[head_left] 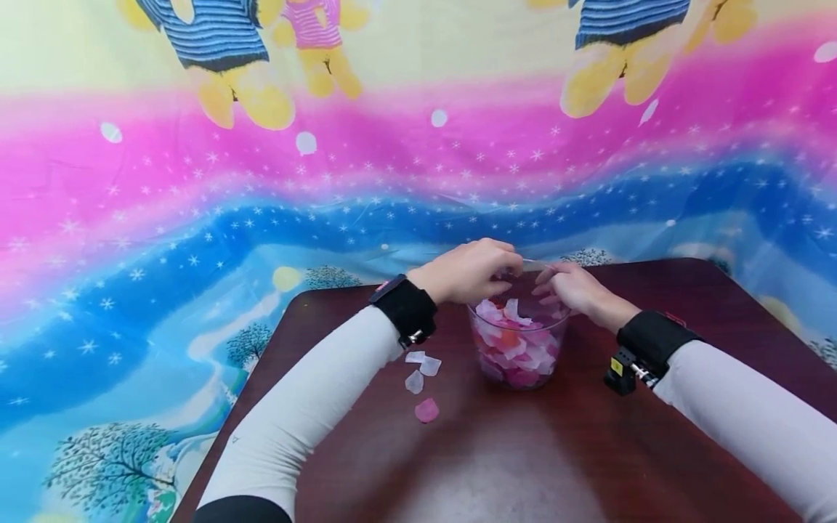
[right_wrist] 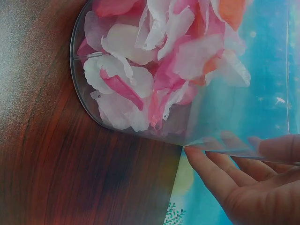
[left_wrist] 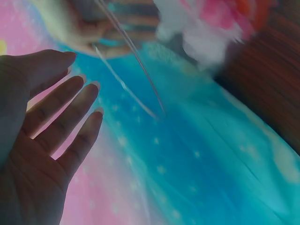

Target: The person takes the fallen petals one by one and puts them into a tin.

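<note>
Dark wooden bench (head_left: 497,465), viewed from the near edge: both forearms in white sleeves extend forward, each with a black wrist strap. Three loose petals (head_left: 421,381), two whitish and one pink, lie on the bench just left of centre, beside the left forearm. Beyond them, near the middle of the bench, stands a clear plastic cup (head_left: 519,349), upright, filled with pink, white and orange petals. The left hand (head_left: 467,272) is at the cup's rim on the left side; in the head view its fingers curve over the rim, while the left wrist view shows the fingers (left_wrist: 65,112) straight and slightly spread, holding nothing. The right hand (head_left: 575,287) is at the rim on the right side; the right wrist view shows its fingers (right_wrist: 220,164) extended, tips touching the cup's clear wall near the rim, not curled around it. Behind the bench hangs a colourful cloth (head_left: 196,181) with pink and blue bands, stars and cartoon figures.
</note>
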### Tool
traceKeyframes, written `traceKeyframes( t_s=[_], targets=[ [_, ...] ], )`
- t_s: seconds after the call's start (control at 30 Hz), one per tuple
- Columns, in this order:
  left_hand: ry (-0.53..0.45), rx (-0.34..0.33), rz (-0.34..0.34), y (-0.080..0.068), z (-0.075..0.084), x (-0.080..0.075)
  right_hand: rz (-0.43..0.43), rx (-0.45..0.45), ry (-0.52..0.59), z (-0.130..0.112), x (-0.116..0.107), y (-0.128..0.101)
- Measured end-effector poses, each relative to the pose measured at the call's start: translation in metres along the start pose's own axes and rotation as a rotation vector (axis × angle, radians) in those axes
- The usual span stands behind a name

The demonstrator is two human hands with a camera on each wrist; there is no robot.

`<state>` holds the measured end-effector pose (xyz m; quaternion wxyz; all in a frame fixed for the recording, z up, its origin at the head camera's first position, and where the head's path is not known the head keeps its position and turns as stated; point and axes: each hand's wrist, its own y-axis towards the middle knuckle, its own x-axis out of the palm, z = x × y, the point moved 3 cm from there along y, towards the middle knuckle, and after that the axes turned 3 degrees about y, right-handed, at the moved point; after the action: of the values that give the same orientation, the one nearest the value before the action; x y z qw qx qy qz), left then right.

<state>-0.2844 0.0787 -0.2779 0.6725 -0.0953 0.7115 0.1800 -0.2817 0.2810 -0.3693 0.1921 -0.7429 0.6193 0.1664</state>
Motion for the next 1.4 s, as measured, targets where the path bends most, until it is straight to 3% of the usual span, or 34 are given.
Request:
traceKeyframes(
  t_s=[0.17,0.27,0.43,0.6,0.77,1.0,1.23,1.4],
  targets=[
    [-0.020,-0.089,0.043,-0.045,-0.028,-0.008,-0.006,-0.018,0.023,0.000,0.002,-0.001],
    [-0.034,-0.121,0.060,-0.074,-0.040,-0.002,-0.005,-0.024,0.029,0.000,0.000,-0.001],
    [-0.020,-0.182,-0.077,-0.121,-0.046,0.036,-0.015,-0.026,0.046,0.001,0.000,0.000],
    [-0.053,-0.199,-0.184,-0.148,-0.039,0.085,-0.014,-0.022,0.044,0.003,-0.002,0.000],
    [-0.151,-0.172,-0.217,-0.159,-0.024,0.119,-0.018,-0.020,0.050,0.003,-0.001,0.001],
    [-0.179,-0.100,-0.243,-0.156,-0.007,0.143,-0.013,-0.022,0.037,0.002,0.000,0.001],
    [-0.162,-0.083,-0.245,-0.152,-0.002,0.147,-0.008,-0.018,0.033,0.000,0.001,0.000],
    [-0.126,-0.079,-0.211,-0.149,-0.001,0.131,-0.007,-0.018,0.030,0.000,0.000,0.000]
  ],
)
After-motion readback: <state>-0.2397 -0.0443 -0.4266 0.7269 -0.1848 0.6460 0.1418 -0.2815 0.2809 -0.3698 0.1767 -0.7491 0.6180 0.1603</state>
